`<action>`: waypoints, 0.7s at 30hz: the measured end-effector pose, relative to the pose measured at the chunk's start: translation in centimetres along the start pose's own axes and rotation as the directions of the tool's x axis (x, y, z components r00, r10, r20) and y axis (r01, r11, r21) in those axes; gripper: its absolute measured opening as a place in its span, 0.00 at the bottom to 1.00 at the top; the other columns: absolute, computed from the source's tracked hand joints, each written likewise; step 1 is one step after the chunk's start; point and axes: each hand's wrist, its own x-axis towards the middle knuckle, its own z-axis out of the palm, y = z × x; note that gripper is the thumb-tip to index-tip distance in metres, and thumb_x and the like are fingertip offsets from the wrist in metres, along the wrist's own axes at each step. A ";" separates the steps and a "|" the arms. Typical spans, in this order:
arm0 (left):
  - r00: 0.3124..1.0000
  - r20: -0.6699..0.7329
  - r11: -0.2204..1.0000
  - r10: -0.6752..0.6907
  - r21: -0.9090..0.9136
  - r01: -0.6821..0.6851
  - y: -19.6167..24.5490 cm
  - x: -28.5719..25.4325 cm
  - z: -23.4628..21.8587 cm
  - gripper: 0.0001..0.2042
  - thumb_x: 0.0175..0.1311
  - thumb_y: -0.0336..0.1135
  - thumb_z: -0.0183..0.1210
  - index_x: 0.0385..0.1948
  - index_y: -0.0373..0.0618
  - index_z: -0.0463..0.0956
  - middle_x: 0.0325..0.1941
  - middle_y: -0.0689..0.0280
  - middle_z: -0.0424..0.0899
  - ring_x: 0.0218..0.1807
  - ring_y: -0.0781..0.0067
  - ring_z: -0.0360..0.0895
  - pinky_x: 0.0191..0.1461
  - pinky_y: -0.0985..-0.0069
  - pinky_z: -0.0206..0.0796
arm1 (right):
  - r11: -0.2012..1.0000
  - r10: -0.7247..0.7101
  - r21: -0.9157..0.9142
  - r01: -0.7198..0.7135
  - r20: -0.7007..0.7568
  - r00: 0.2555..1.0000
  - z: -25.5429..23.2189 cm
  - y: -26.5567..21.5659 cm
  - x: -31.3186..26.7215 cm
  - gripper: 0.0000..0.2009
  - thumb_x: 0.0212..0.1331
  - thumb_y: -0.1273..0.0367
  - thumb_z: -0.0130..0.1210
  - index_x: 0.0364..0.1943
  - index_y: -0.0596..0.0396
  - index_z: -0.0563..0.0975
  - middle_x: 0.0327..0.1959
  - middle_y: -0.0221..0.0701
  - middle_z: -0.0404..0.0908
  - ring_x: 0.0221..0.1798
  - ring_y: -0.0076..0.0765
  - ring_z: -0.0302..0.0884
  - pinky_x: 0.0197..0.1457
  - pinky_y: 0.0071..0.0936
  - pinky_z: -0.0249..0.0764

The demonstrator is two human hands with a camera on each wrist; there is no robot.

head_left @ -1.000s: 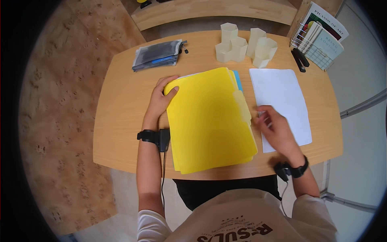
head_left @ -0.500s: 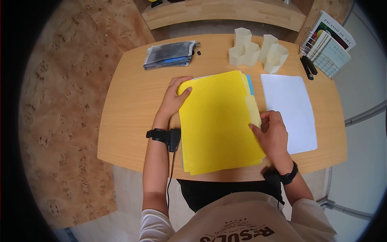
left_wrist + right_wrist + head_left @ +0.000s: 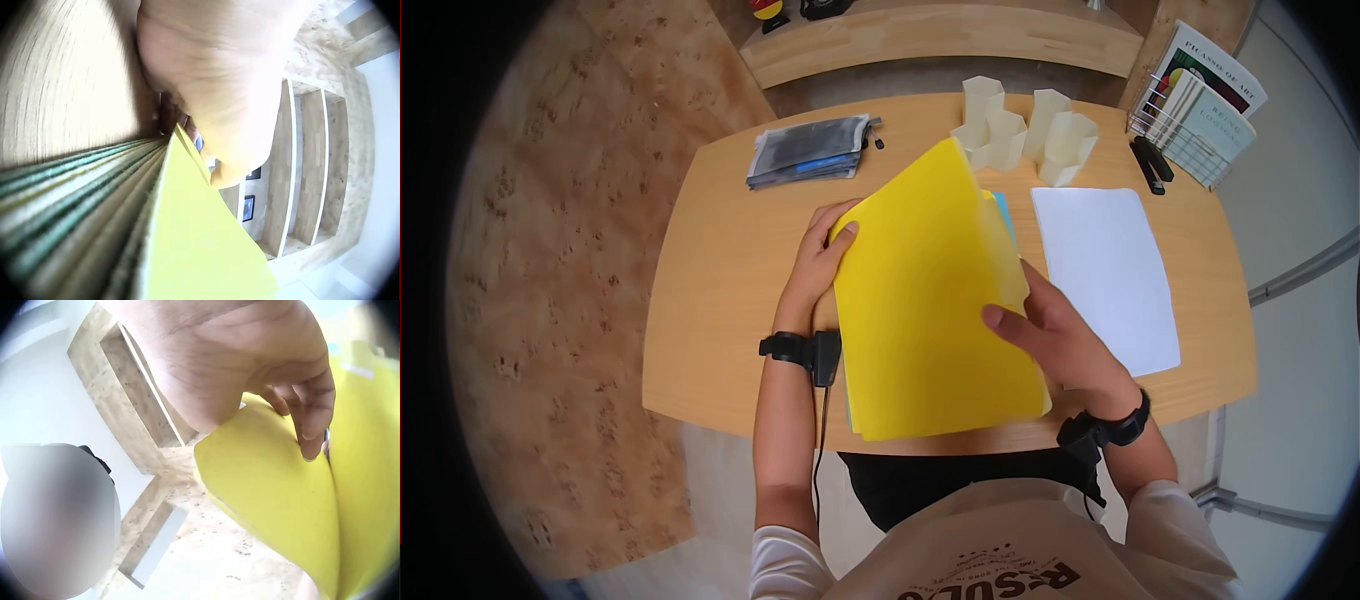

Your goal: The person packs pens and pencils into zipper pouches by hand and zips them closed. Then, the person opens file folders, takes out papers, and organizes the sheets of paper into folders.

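A yellow folder [image 3: 930, 300] tops a stack on the table, its right side raised and bent. The right hand [image 3: 1065, 330] grips its right edge, thumb on top and fingers underneath; in the right wrist view, the fingers of that hand [image 3: 250, 369] lie inside the opened yellow folder [image 3: 269, 469]. At the stack's upper left corner, the left hand [image 3: 820, 255] holds on, thumb on the yellow cover. The left wrist view shows this hand [image 3: 212, 75] by the yellow cover [image 3: 200, 231] and the layered green, white and brown edges [image 3: 81, 200] below.
White paper sheets [image 3: 1105, 270] lie to the right on the table [image 3: 720, 300]. At the back stand cream hexagonal holders [image 3: 1065, 145], with dark zip pouches [image 3: 805, 150] to their left. A black stapler [image 3: 1150, 165] lies beside a wire rack [image 3: 1190, 130] of books.
The right hand has come from over the white sheets to the folder's right edge and taken hold. The yellow cover has lifted and bent on that side. The left hand keeps its corner.
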 end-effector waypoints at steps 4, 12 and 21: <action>0.996 0.003 0.968 -0.086 -0.237 0.085 -1.9 0.1 -0.5 0.15 0.74 0.30 0.51 0.57 0.35 0.77 0.62 0.59 0.79 0.65 0.62 0.73 0.74 0.72 0.58 | 0.997 0.052 0.041 -0.059 0.144 0.988 1.0 -2.5 -0.1 0.28 0.77 0.61 0.55 0.74 0.60 0.62 0.55 0.34 0.79 0.58 0.24 0.72 0.60 0.22 0.70; 0.987 0.027 0.706 -0.156 -0.696 0.131 -2.0 0.2 -2.1 0.12 0.72 0.32 0.46 0.46 0.37 0.76 0.52 0.62 0.83 0.58 0.70 0.75 0.67 0.75 0.62 | 0.992 -0.060 -0.121 0.035 -0.203 0.977 -0.1 1.8 0.0 0.19 0.82 0.59 0.45 0.57 0.64 0.75 0.29 0.29 0.80 0.30 0.21 0.72 0.38 0.23 0.71; 0.969 -0.047 0.548 -0.242 -0.831 0.096 -2.0 0.0 -2.2 0.14 0.73 0.35 0.44 0.48 0.39 0.76 0.54 0.60 0.81 0.56 0.66 0.76 0.66 0.69 0.65 | 0.878 -0.051 -0.462 -0.125 -0.350 0.935 -1.7 4.3 -0.5 0.12 0.63 0.68 0.66 0.46 0.60 0.81 0.31 0.38 0.82 0.30 0.36 0.79 0.36 0.30 0.75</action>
